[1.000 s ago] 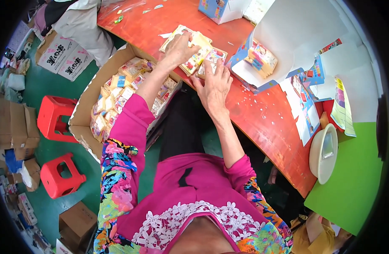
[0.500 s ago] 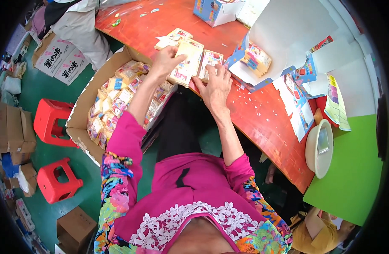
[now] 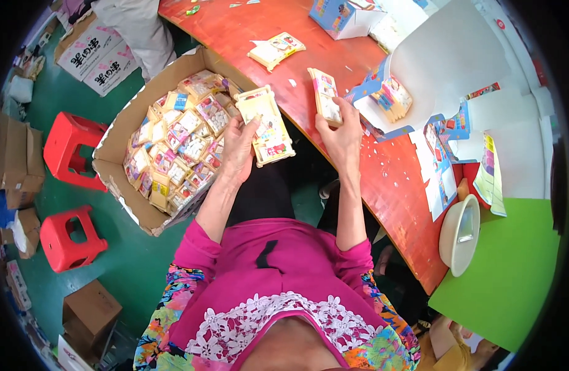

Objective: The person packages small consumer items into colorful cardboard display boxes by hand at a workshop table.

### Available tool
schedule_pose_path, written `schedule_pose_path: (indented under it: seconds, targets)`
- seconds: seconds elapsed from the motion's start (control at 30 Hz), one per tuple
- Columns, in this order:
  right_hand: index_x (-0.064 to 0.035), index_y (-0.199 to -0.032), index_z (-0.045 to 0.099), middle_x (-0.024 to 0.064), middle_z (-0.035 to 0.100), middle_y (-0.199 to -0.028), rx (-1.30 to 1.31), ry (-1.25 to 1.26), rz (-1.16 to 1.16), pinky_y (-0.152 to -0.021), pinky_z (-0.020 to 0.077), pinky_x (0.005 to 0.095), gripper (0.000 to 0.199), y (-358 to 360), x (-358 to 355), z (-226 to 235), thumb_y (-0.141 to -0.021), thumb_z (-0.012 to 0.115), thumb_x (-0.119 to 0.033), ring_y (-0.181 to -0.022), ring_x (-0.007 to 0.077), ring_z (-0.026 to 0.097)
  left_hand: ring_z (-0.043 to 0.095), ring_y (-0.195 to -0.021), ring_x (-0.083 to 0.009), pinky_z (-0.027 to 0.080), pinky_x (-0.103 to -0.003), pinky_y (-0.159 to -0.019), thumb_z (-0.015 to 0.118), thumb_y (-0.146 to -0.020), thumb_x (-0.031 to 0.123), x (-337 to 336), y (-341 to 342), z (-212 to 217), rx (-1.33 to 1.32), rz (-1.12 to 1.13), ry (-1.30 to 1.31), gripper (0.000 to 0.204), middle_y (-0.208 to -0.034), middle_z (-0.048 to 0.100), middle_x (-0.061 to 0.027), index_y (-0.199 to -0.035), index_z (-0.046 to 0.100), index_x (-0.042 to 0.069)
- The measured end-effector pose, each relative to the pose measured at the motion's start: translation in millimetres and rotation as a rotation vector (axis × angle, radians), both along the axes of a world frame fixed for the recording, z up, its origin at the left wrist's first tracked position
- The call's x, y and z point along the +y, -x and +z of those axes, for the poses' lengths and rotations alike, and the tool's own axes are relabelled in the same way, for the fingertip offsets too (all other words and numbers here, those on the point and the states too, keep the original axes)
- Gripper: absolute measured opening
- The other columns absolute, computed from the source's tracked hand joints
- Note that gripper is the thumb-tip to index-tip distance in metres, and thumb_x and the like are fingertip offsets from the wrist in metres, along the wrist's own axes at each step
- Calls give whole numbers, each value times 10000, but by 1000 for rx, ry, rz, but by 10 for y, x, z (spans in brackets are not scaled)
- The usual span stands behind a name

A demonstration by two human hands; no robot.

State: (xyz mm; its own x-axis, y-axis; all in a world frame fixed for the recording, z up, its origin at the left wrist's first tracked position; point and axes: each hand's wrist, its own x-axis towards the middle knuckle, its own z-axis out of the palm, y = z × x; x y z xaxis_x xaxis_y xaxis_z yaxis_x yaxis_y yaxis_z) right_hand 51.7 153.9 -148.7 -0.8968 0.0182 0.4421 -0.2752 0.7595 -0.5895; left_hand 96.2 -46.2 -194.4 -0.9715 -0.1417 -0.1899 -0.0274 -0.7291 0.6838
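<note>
My left hand (image 3: 238, 148) grips a flat, cream-edged packet with a colourful print (image 3: 269, 127), thumb on top, just beyond the right side of a large cardboard box. In my right hand (image 3: 343, 137) a smaller packet of the same look (image 3: 325, 93) is pinched by its near end, tilted over the red table's edge. Another small stack of such packets (image 3: 278, 51) lies farther back on the table. The cardboard box (image 3: 114, 167) is filled with many similar packets (image 3: 188, 139).
On the red table (image 3: 383, 179) an opened blue-and-white carton (image 3: 383, 130) holds several packets (image 3: 393, 102). Behind it sits another blue carton (image 3: 340, 18). A cream basin (image 3: 459, 238) stands at the right. Two red stools (image 3: 74, 238) are at left; a person's yellow sleeve (image 3: 454, 355) shows lower right.
Both hands have drawn back toward me and apart. My left hand brought its packet nearer the box; my right lifted the smaller packet off the table. The far stack stays there.
</note>
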Motion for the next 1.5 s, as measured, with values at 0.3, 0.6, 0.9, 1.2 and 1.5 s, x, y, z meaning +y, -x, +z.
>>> schedule_pose_path:
  seconds: [0.3,0.6,0.9,1.2,1.5]
  targets:
    - [39,-1264,544,109,615,-1167,-235,471,305,-911,477,309,447,-439,-171,308,-850,680,-58,-1042,164,592,663,-957,-154,573,-329,-821,579,-995,248,149,34,23,38,-21,-68,389,-1124,645,-91,-1289,461,21]
    - [-21,-1255,556,173,606,-1185,11,-125,592,-943,438,432,548,-142,-733,292,-797,770,-234,-1098,330,577,639,-1016,-160,561,-326,-854,560,-1001,294,-227,7,-31,29,156,-96,421,-1152,629,-84,-1320,467,35]
    - [9,-1432,354,270,644,-1091,-74,-101,-91,-927,481,472,923,1715,-1048,-28,-746,774,-444,-1090,382,619,618,-1014,-119,535,-294,-869,561,-1004,250,-431,-9,-82,46,210,-69,413,-1185,597,-51,-1341,435,47]
    - [56,-1470,275,314,534,-1289,-42,-119,-30,-942,478,459,1101,1820,-1087,-28,-715,756,-586,-1173,395,571,626,-984,-114,540,-290,-848,583,-993,246,-459,38,-180,34,176,-72,380,-1154,608,-50,-1290,459,44]
    - [11,-1380,403,323,563,-1155,-91,-406,96,-912,489,496,937,1835,-1367,31,-651,791,-433,-1072,451,577,621,-1007,-124,537,-298,-853,599,-985,242,-344,2,-299,-26,282,-76,409,-1162,607,-64,-1307,445,42]
